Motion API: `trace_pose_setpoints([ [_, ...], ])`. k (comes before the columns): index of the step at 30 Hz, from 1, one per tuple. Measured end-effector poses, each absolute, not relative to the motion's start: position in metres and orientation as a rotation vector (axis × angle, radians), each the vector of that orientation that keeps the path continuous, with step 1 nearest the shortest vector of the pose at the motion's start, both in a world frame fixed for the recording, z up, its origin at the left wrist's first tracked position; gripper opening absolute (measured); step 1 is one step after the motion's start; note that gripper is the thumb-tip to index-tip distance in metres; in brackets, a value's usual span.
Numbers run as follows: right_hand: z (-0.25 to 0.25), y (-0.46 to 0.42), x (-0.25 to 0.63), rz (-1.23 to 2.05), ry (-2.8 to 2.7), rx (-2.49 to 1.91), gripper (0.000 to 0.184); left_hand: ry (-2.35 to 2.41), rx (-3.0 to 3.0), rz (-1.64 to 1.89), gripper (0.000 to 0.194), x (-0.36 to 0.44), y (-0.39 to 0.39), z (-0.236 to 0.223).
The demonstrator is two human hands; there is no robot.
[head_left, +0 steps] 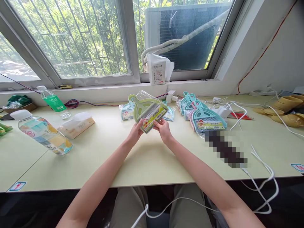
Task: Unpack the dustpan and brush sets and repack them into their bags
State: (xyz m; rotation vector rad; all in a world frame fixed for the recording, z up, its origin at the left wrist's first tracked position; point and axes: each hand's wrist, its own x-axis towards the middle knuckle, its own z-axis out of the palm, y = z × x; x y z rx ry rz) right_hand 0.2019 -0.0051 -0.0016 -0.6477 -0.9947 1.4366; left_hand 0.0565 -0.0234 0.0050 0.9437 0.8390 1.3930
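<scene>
A green mini dustpan and brush set (143, 107) with a yellow printed label is held above the table, tilted, in a clear plastic wrapper. My left hand (136, 131) grips its lower left edge, fingers partly hidden behind it. At the lower right corner, my right hand (163, 128) pinches the set near the label. Behind it lie wrapped blue sets, one to the left (127, 111) and another to the right (170, 113), both partly covered. A pile of wrapped blue and pink dustpan sets (207, 117) rests farther right.
On the left stand two bottles, a large one (45, 133) and a green-labelled one (55, 103), beside a tissue pack (77, 124). White cables (263, 161) run over the right table edge. A small box (158, 73) sits on the sill; yellow-brown curved pieces (288, 106) lie far right.
</scene>
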Motion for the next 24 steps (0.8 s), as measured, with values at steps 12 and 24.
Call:
trace_pose_setpoints([
  [12, 0.000, -0.009, 0.199, 1.411, -0.869, -0.691, 0.039, 0.794, 1.127, 1.275, 0.051, 0.064, -0.032, 0.003],
  [24, -0.001, -0.014, 0.195, 1.423, -0.858, -0.699, 0.037, 1.092, 1.220, 1.624, 0.088, 0.062, -0.027, -0.003],
])
